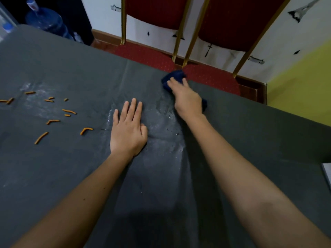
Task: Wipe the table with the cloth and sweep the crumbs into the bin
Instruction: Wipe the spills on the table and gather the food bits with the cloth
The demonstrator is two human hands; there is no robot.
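Observation:
My right hand (pixel 186 99) presses a dark blue cloth (pixel 174 76) onto the dark grey table (pixel 250 131) at its far edge. The cloth shows beyond my fingers and a little behind my wrist. My left hand (pixel 128 129) lies flat on the table with fingers spread, holding nothing, just left of a wet, streaky patch (pixel 164 126). Several orange stick-shaped crumbs (pixel 69 111) lie scattered on the left part of the table, well away from the cloth. No bin is in view.
Two red chairs with gold frames (pixel 180 38) stand right behind the far table edge. A large blue water bottle (pixel 45 19) stands at the back left. A white object (pixel 326 173) pokes in at the right table edge. Whitish smears surround the crumbs.

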